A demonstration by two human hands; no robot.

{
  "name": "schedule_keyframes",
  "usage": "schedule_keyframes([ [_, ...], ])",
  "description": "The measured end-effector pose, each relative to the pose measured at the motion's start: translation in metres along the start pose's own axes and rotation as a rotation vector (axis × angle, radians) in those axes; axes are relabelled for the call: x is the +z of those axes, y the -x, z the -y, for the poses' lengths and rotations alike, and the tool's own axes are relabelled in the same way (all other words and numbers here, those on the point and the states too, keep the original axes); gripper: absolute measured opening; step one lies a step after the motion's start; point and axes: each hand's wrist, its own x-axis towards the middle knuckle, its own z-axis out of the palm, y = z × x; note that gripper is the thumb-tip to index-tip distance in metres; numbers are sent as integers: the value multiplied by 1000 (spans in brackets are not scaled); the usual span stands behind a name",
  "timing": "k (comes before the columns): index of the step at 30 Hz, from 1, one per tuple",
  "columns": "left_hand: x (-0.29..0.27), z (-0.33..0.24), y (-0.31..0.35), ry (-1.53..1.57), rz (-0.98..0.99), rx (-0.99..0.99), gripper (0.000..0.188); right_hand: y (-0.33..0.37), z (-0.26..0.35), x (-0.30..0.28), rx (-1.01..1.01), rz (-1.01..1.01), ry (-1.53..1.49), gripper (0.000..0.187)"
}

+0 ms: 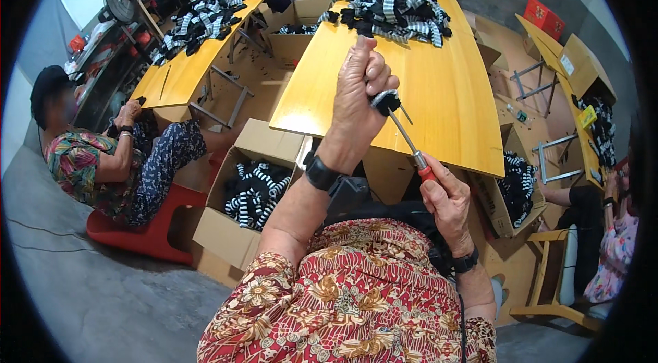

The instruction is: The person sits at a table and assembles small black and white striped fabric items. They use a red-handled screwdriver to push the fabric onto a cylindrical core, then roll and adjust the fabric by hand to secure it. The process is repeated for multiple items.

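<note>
My left hand (362,92) is raised over the near part of the yellow table, its fingers closed in a fist. Out of its lower side pokes the end of a black and grey knitted piece (386,102); the rest is hidden in the fist. In my right hand (445,198) is the red handle of a hand tool (407,139) with a long, thin metal shaft. The shaft slants up to the left, and its tip meets the knitted piece. A second thin prong shows beside it. Whether the tip is inside the knit I cannot tell.
A pile of striped knitted pieces (394,10) covers the far end of the yellow table (452,109). Cardboard boxes of similar pieces stand left (240,233) and right (504,209) below it. A co-worker (120,150) sits left on a red chair (147,229); others sit farther off.
</note>
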Motion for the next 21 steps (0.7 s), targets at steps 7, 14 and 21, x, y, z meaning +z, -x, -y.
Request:
schedule_keyframes([
  [7, 5, 14, -8, -40, -10, -21, 29, -6, 7, 6, 6, -50, -64, 39],
  [14, 3, 12, -9, -23, 22, -51, 33, -14, 20, 17, 1, -48, -47, 38],
  [21, -4, 20, -3, 15, 39, -107, 33, -19, 21, 23, 126, -47, -154, 34],
])
